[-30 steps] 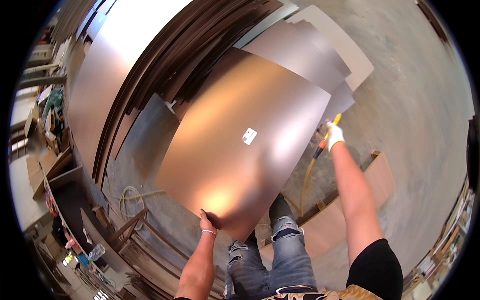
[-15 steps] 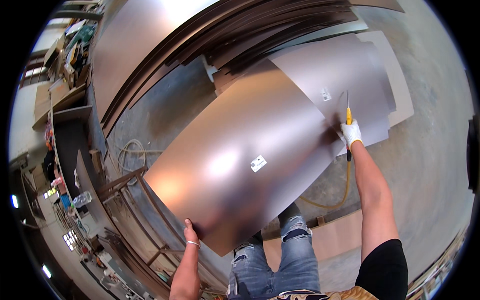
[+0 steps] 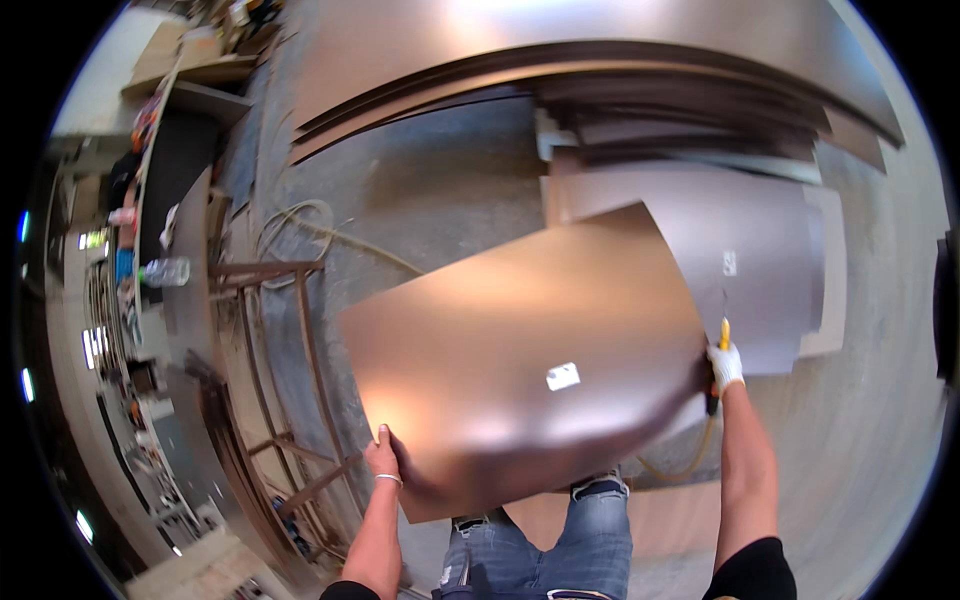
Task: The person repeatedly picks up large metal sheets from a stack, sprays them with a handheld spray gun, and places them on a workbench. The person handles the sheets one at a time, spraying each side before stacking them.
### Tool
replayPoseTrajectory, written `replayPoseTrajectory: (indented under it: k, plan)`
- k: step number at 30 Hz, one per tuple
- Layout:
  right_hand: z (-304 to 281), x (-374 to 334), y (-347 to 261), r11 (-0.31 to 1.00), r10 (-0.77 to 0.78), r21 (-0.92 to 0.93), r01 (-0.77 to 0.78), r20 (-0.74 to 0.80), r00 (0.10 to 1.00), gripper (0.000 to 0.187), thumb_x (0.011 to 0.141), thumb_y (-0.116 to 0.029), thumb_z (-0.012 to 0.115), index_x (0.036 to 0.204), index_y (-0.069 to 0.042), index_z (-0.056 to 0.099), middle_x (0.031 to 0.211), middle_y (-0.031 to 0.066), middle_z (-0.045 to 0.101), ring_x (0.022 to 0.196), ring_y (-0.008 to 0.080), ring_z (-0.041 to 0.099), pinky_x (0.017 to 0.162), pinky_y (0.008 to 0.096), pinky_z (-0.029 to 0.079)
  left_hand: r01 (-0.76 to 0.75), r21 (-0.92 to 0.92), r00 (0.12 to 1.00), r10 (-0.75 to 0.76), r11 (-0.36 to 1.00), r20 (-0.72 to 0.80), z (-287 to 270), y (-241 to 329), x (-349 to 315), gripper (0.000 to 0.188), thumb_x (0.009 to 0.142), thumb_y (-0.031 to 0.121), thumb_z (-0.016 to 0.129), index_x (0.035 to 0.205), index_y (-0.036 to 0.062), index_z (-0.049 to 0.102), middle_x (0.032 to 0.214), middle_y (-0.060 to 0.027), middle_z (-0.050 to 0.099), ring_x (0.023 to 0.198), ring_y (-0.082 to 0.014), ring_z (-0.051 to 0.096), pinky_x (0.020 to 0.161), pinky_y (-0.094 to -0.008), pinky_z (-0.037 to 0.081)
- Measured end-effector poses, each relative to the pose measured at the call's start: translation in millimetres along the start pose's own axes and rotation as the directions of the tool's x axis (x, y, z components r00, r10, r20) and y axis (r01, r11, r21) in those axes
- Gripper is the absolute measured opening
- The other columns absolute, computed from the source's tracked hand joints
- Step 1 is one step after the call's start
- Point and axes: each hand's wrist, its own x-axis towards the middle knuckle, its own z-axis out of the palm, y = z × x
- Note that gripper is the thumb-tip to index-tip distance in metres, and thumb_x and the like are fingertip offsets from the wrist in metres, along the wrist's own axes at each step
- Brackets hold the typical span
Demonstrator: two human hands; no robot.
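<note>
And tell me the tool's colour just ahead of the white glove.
The tool is yellow there, seen best in the head view.

Remotely, I see faded blue jeans (image 3: pixel 588 540), ripped over dark cloth (image 3: pixel 600 488). Right of the jeans I make out a black sleeve (image 3: pixel 757 573) and a right hand (image 3: pixel 728 364) in a white glove (image 3: pixel 731 370); left of them, another black sleeve (image 3: pixel 350 592) and a thin white wristband (image 3: pixel 389 478).

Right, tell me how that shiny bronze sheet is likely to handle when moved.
The bronze sheet is probably fairly stiff, showing no obvious sag between the left hand and gloved right hand. It may slide easily, since its face looks smooth and glossy. It could handle awkwardly, being broad, with the right hand gripping a yellow tool.
</note>
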Motion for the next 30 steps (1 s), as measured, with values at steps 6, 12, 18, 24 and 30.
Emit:
replayPoseTrajectory:
  k: [6,12,18,24,30]
  plan:
    - [-12,-31,55,0.981,-0.041,0.192,0.027,0.072,0.997,0.025,0.085,-0.011,0.063,0.111,-0.012,0.061,0.076,-0.0021,0.055,0.063,0.0137,0.054,0.057,0.0313,0.046,0.025,-0.167,0.999,-0.031,0.986,-0.033,-55,-37,-12,0.062,0.09,0.051,0.064,0.066,-0.0052,0.049,0.058,-0.018,0.044,0.058,-0.0266,0.038,0.059,-0.0446,0.04]
    - [62,-152,32,0.944,-0.086,0.329,0.034,0.144,0.986,0.012,0.093,-0.013,0.058,0.105,-0.013,0.057,0.075,-0.001,0.055,0.063,0.0171,0.058,0.056,0.033,0.05,-0.038,-0.463,0.976,-0.066,0.886,-0.207,-193,-140,-25,0.053,0.097,0.044,0.055,0.069,0.0001,0.048,0.059,-0.0044,0.041,0.062,-0.0141,0.038,0.056,-0.0362,0.035]
    - [217,-270,-120,0.9,-0.424,0.232,0.368,0.277,0.862,0.011,0.096,-0.016,0.06,0.106,-0.011,0.059,0.08,-0.0061,0.05,0.067,0.0078,0.049,0.062,0.0259,0.043,0.007,-0.681,0.846,-0.367,0.732,-0.387,-305,-241,-63,0.045,0.1,0.041,0.048,0.071,0.0067,0.044,0.071,0.0067,0.045,0.069,-0.0083,0.038,0.059,-0.0276,0.034]
    - [434,-489,-282,0.752,-0.581,0.093,0.652,0.562,0.589,0.035,0.087,-0.001,0.06,0.122,-0.006,0.057,0.087,-0.0046,0.051,0.074,0.0071,0.046,0.066,0.0229,0.039,0.081,-0.792,0.579,-0.675,0.605,-0.456,-359,-360,-78,0.039,0.1,0.034,0.052,0.072,0.0078,0.052,0.073,0.0051,0.049,0.072,-0.0085,0.042,0.063,-0.0284,0.037]
    - [607,-670,-340,0.68,-0.408,-0.026,0.733,0.816,0.408,0.02,0.084,-0.003,0.061,0.103,-0.005,0.061,0.079,-0.0026,0.055,0.065,0.0092,0.053,0.06,0.024,0.044,0.258,-0.844,0.474,-0.823,0.47,-0.314,-423,-435,-57,0.039,0.1,0.034,0.053,0.081,0.002,0.063,0.083,0.0002,0.06,0.078,-0.0114,0.05,0.071,-0.0307,0.043]
